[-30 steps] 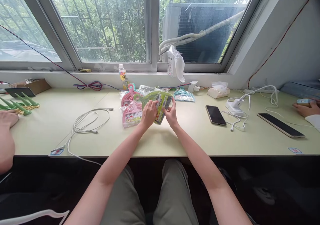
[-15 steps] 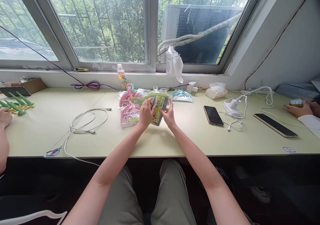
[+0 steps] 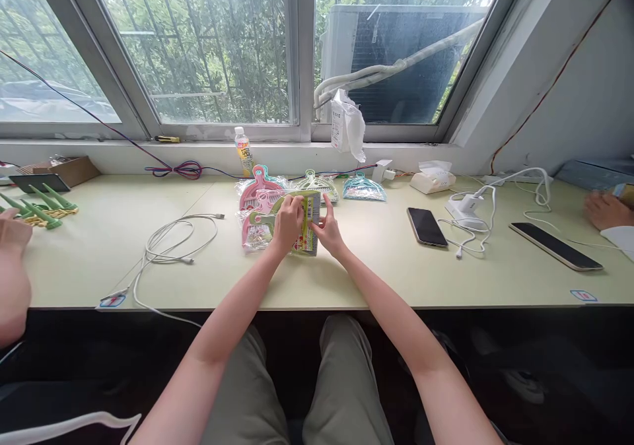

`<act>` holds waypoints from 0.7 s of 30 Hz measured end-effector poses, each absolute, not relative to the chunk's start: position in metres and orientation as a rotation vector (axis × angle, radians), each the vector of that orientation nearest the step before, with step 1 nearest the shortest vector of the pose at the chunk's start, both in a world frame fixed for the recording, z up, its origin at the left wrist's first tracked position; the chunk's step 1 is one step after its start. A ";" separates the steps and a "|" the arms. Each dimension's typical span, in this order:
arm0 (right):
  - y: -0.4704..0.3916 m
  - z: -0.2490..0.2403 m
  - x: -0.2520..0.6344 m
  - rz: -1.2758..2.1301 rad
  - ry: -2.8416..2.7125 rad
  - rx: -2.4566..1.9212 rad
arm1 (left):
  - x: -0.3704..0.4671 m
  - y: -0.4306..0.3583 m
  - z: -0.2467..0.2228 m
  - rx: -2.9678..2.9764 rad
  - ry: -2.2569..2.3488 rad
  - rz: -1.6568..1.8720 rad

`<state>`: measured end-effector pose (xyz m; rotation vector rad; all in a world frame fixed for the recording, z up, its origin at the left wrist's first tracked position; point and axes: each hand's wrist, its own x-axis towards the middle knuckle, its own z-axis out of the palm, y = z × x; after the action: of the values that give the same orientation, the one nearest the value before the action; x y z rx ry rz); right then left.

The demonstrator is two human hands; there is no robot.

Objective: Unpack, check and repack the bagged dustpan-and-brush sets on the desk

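Above the table I hold a green dustpan and brush set (image 3: 310, 217) with a printed label and grey bristles along its right side. My left hand (image 3: 288, 224) is closed around it near the handle, which points left. At the bristle edge is my right hand (image 3: 327, 228), its thumb against the label and its index finger raised; its other fingers are partly hidden. Behind and left lie pink dustpan sets (image 3: 261, 184) in clear wrapping, partly covered by the held one. Another green set (image 3: 319, 184) lies behind, and a blue set (image 3: 364, 187) is to its right.
A drink bottle (image 3: 243, 151) stands by the window. Coiled white cable (image 3: 158, 240) lies left. On the right are a phone (image 3: 426, 226), a white charger (image 3: 465, 209), tissues (image 3: 432, 177) and a second phone (image 3: 555, 245). Other people's hands (image 3: 14, 230) show at both sides.
The held green set has turned so its bristle edge stands nearly upright, and it sits slightly lower. My right index finger has lifted from the edge. The view has shifted slightly.
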<state>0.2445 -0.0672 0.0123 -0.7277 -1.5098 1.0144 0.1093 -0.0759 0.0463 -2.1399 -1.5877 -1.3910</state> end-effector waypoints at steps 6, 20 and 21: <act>-0.065 0.021 0.246 1.082 -1.518 -0.685 | 0.107 -0.075 0.050 -1.986 -1.553 -1.474; -0.060 0.026 0.250 1.102 -1.429 -0.714 | 0.104 -0.069 0.060 -2.029 -1.305 -1.908; -0.060 0.027 0.251 1.090 -1.385 -0.714 | 0.102 -0.071 0.062 -1.904 -1.318 -1.969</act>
<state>0.2513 -0.0602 0.0268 -0.7140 -1.3855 1.0899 0.1017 -0.0712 0.0625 -1.9039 -1.3183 -1.9690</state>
